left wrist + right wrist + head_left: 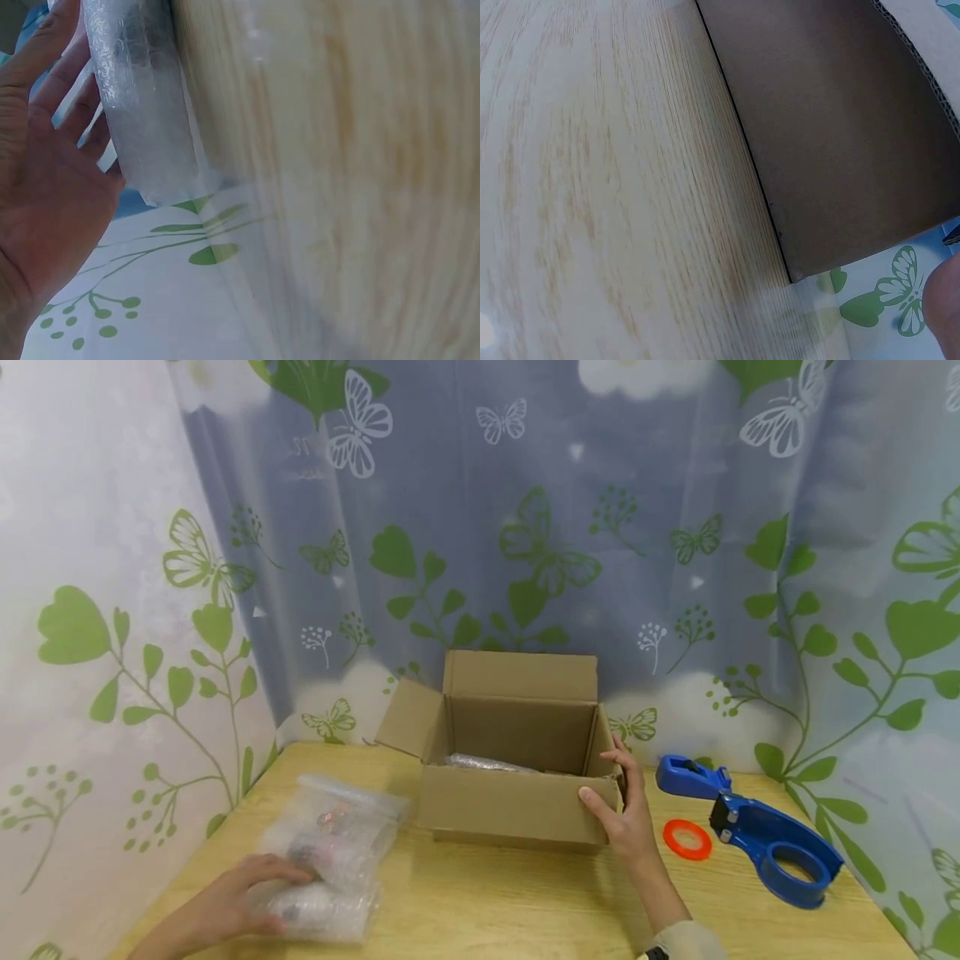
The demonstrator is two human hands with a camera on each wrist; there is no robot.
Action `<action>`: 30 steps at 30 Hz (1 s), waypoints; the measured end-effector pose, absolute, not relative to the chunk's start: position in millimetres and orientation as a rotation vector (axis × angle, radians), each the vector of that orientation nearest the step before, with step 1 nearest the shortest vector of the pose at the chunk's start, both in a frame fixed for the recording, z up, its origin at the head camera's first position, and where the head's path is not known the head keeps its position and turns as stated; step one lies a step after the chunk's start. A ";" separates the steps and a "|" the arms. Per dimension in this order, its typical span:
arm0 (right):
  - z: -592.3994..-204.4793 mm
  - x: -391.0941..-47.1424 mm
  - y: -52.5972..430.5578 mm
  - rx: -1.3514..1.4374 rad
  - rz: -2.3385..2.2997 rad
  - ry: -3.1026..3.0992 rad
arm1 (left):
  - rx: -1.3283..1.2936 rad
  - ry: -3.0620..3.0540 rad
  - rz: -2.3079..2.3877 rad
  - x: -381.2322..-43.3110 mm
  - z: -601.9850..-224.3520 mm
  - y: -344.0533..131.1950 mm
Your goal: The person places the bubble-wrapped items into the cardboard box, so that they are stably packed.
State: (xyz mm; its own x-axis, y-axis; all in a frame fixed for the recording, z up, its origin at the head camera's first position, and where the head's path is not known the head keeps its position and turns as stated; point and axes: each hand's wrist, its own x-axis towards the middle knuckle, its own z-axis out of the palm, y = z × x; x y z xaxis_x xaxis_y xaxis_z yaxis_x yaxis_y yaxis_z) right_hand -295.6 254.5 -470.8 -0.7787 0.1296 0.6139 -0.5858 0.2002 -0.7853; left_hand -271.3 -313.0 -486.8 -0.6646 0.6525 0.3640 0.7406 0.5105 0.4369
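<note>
At the table's left front lie bubble-wrapped packages, with more clear wrapping behind them. Their contents are blurred. My left hand touches the nearest package; in the left wrist view its fingers are fairly straight beside the wrapped roll. A cardboard box stands mid-table, its back and left flaps folded out. Inside it lies a bubble-wrapped item, partly hidden by the front wall. My right hand grips the box's front right corner, thumb on the front, fingers at the right side.
Right of the box are a small blue tape dispenser, a red-orange tape roll and a larger blue tape cutter. A patterned curtain hangs behind the wooden table.
</note>
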 end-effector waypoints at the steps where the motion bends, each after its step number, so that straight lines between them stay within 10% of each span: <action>1: -470.2 -295.6 254.6 0.423 1.631 -1.912 | -1.212 -2.614 -0.884 -270.5 -486.3 -313.6; 30: -471.6 -297.9 256.3 0.437 1.593 -1.915 | -1.256 -2.871 -1.054 -261.5 -463.9 -313.0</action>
State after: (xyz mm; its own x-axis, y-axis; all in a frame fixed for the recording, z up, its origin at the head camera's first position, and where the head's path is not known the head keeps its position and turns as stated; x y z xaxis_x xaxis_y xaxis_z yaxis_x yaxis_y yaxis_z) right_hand -297.9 256.3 -471.6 -0.7638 0.1243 0.6334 -0.6003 0.2240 -0.7678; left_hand -261.5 -313.0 -463.9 -0.6996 0.7077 0.0982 0.6031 0.5112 0.6123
